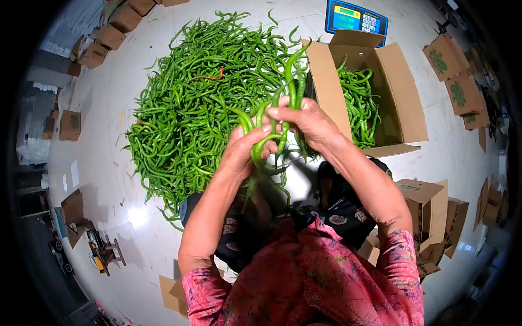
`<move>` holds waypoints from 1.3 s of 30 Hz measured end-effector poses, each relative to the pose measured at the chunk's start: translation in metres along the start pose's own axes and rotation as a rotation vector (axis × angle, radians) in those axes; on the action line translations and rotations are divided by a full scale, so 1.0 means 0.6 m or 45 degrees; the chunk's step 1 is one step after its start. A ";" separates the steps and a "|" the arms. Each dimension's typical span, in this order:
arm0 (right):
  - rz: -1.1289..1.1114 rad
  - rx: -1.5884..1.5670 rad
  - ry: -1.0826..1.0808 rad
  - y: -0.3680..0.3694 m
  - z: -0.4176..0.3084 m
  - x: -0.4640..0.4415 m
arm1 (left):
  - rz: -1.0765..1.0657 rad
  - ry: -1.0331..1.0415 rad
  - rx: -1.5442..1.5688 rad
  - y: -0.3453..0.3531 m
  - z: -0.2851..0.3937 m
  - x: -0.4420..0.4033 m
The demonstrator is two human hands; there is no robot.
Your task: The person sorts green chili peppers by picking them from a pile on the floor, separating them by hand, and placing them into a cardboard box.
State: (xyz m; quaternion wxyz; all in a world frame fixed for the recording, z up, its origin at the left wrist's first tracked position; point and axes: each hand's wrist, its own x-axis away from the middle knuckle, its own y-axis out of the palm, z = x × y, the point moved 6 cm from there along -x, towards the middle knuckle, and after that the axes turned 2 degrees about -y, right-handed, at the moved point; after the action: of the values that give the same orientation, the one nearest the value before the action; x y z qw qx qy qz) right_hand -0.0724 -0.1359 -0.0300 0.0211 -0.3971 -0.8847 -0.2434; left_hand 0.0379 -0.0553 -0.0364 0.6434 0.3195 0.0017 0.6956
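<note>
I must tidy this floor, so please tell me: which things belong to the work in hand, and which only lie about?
In use: left hand, right hand, held peppers, pepper pile, open box holding peppers; probably the scale.

Apparently lying about: cartons at lower right, cartons at upper left.

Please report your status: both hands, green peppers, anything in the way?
Left hand and right hand holding green peppers. Open box on the right side, more peppers inside. No obstruction seen above its opening.
</note>
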 end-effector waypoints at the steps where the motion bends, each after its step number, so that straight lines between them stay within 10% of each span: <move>1: 0.055 0.104 0.089 -0.005 -0.016 0.004 | -0.011 0.037 0.058 -0.004 0.006 0.000; 25: -0.036 0.219 0.053 -0.010 -0.037 0.028 | -0.050 0.180 0.576 -0.052 0.019 -0.033; 35: 0.095 0.978 -0.094 0.042 0.004 0.016 | -0.043 0.279 0.695 -0.006 0.021 -0.031; 39: -0.084 0.414 -0.018 0.027 0.038 -0.004 | -0.191 0.271 0.639 -0.013 0.022 -0.036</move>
State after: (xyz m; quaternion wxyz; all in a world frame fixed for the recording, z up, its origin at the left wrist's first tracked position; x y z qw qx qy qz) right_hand -0.0558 -0.1183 -0.0440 0.0709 -0.3610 -0.9251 -0.0946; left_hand 0.0501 -0.0786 -0.0386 0.5900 0.3931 0.2651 0.6535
